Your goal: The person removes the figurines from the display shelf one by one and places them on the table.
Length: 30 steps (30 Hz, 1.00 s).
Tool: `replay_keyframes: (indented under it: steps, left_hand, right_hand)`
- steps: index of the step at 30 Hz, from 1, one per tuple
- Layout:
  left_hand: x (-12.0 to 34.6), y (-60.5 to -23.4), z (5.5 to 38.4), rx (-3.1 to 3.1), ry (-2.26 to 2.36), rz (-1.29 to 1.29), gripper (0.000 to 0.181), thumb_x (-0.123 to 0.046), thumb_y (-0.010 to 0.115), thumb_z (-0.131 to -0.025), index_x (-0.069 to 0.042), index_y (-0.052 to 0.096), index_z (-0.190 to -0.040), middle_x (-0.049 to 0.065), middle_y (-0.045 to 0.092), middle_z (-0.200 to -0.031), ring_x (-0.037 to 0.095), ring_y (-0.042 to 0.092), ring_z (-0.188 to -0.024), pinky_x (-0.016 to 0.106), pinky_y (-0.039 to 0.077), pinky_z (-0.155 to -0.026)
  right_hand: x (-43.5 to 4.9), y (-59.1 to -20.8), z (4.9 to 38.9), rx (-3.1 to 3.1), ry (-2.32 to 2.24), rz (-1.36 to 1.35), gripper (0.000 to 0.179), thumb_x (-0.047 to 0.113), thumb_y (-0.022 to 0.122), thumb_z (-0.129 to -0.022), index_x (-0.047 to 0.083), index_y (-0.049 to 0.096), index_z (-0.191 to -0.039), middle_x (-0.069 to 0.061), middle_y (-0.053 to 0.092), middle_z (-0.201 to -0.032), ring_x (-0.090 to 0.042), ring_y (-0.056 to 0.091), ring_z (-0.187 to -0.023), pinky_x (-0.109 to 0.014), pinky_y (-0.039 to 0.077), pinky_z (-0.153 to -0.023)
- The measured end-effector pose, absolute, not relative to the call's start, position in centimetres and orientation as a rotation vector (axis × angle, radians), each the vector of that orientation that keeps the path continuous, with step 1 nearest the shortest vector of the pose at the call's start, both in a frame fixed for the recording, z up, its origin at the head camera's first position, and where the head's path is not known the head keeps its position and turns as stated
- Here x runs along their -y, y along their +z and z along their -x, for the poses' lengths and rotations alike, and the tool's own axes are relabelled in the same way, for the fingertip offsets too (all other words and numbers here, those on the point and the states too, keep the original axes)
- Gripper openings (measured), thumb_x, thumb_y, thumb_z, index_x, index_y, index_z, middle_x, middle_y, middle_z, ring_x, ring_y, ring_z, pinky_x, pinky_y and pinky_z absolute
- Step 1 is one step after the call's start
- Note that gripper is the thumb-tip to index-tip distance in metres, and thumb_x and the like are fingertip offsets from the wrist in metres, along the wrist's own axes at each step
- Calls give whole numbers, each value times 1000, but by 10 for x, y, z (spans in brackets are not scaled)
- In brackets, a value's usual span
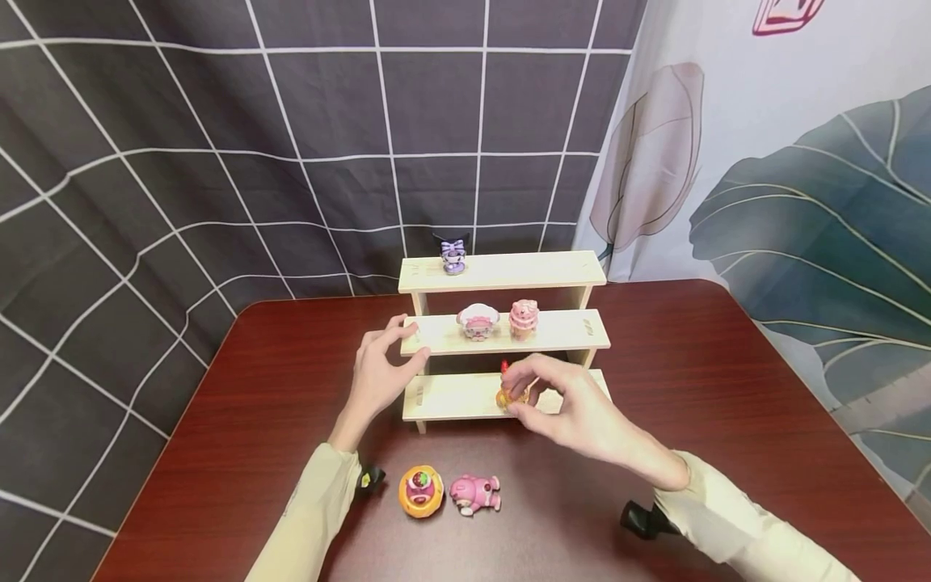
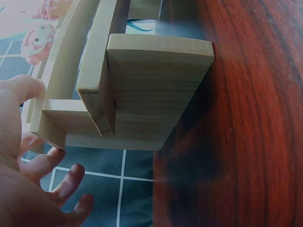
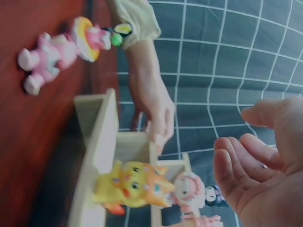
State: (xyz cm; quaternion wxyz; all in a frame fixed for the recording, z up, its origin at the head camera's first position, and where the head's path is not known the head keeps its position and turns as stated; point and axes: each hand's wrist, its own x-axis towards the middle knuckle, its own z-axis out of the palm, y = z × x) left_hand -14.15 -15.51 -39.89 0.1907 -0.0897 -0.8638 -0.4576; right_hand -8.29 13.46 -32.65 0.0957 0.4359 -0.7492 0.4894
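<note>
My left hand holds the left end of the middle board of a three-tier wooden shelf, thumb at the front and fingertips around the end. In the left wrist view, that board's end sits between thumb and index finger, with the other fingers spread below. On the bottom board stands a yellow figurine with an orange top. My right hand hovers in front of it, fingers loosely bent; the right wrist view shows the palm bare, apart from the figurine. In the head view, this hand partly covers the figurine.
A white-and-pink figurine and a pink cone-shaped figurine stand on the middle board. A purple-and-black figurine is on the top board. Nearer on the table lie an orange round toy and a pink bear figurine.
</note>
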Motion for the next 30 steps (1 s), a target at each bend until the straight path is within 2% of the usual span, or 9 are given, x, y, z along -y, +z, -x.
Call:
replay_keyframes:
  steps: [7,14,20,30]
  left_hand:
    - [154,-398,141,2426,-1286,252,43,-25,81,-83,-12,73,-123,5,60,-139,30,51,-112,51,40,-87]
    - [155,-399,141,2424,-1287,248,44,-25,81,-82,-13,73,-123,1,60,-138,29,51,-111,50,40,-86]
    - [155,-400,141,2420,-1280,249,43,-25,81,-82,-13,73,-123,4,61,-138,29,51,-111,51,41,-87]
    - [155,-400,142,2411,-1299,255,43,-24,81,-82,-12,73,-123,5,60,-139,29,51,-113,51,40,-87]
  right_hand:
    - [-136,-308,101,2231,1490,-1186,31,-12,75,-80,0,66,-106,-8,68,-94,-16,64,-83,-26,52,-68]
    - [-133,-297,115,2239,1530,-1091,33,-15,75,-78,-3,65,-108,-7,68,-99,-18,65,-86,-26,54,-70]
    - [-131,-287,128,2264,1482,-1027,32,-12,75,-80,-3,66,-109,-5,71,-97,-18,66,-84,-25,53,-73]
    - [-128,-273,152,2334,1490,-950,30,-9,74,-82,-4,65,-110,-11,68,-102,-22,65,-89,-26,52,-76]
